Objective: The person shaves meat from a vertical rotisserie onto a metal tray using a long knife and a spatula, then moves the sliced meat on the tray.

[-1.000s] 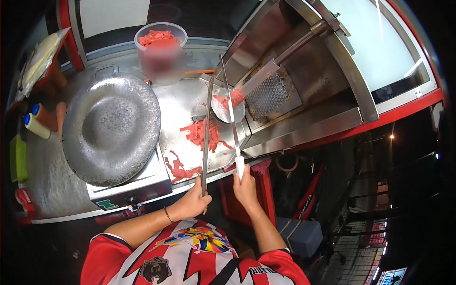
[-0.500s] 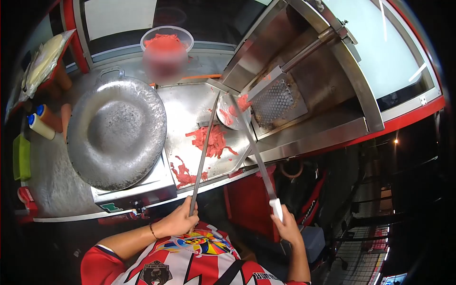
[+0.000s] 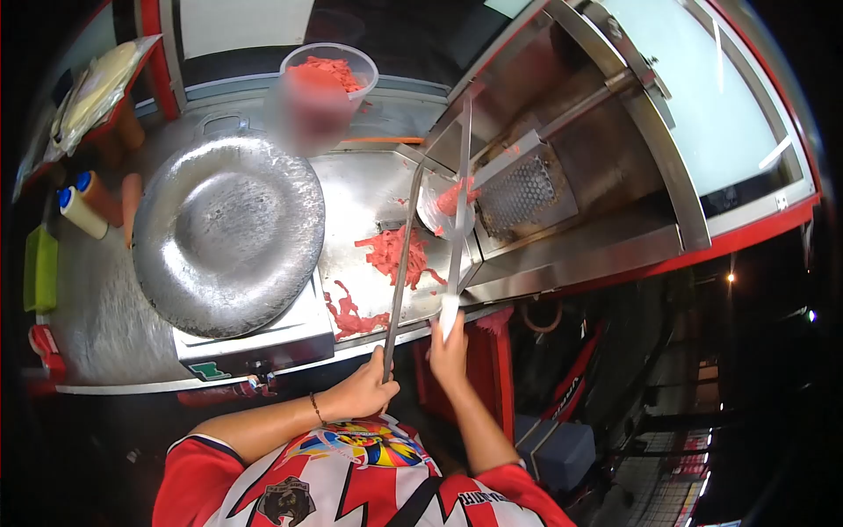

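Note:
My left hand (image 3: 362, 392) is closed round the lower end of a long thin metal rod (image 3: 402, 272), which slants up over the steel tray (image 3: 351, 198). In my right hand (image 3: 449, 356) is the white handle of a long knife (image 3: 463, 176). Its blade points away from me and crosses in front of the red meat (image 3: 448, 200) on the spit, near a round plate (image 3: 435, 224). Whether the blade touches the meat I cannot tell. Below lie a pile of red meat strips (image 3: 393, 256) and a smaller heap (image 3: 351, 316) at the tray's near edge.
Left of the tray stands a large round metal pan (image 3: 233, 224) on a burner (image 3: 263, 350). A perforated heater plate (image 3: 520, 195) sits behind the spit. At the back is a clear tub (image 3: 329, 83) with red meat. Bottles (image 3: 83, 212) stand at the far left.
My right hand has moved left and away from me, swinging the knife more upright. My left hand and the rod have shifted slightly right in view, partly because the camera turned.

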A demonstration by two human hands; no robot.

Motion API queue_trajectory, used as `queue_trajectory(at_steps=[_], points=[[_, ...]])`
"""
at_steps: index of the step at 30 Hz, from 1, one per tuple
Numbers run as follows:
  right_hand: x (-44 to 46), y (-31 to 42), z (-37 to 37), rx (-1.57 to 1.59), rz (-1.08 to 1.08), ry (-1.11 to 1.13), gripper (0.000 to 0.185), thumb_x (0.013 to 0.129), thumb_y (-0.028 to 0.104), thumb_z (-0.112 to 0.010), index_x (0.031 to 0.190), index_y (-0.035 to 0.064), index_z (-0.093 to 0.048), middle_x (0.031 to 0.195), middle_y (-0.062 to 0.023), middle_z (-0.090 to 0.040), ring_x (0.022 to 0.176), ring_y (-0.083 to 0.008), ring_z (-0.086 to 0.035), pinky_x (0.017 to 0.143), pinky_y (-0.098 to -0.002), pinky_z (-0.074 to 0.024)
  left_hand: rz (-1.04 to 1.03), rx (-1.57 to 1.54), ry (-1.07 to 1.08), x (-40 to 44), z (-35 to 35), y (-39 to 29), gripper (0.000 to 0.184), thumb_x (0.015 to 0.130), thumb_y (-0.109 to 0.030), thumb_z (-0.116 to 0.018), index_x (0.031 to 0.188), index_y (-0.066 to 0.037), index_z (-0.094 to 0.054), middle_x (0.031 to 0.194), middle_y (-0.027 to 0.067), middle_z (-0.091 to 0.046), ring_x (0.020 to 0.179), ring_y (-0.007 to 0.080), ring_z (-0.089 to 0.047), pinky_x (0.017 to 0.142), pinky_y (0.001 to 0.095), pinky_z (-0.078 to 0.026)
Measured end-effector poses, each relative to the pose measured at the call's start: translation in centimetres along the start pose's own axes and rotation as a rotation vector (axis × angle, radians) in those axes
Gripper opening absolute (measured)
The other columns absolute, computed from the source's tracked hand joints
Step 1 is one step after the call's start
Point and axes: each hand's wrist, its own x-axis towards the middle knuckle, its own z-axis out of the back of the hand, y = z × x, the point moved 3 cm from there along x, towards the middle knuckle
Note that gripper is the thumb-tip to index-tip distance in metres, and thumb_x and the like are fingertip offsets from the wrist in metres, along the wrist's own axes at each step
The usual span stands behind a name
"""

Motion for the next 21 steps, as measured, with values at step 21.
queue_trajectory(at_steps=[21], points=[[-6.5, 6.0, 19.2, -0.246, -0.369, 0.393, 0.027, 0.101, 0.018, -0.068, 0.118, 0.0009, -0.055, 0.084, -0.0264, -0.068, 0.08, -0.046, -0.071, 0.067, -0.0475, -0.0519, 0.015, -0.042, -0.028, 0.2, 1.5, -0.9, 0.041, 0.1, -0.008, -0.053, 0.129, 0.005, -0.028, 0.077, 0.011, -0.056, 0.056, 0.0204, -0.064, 0.051, 0.0359, -0.052]])
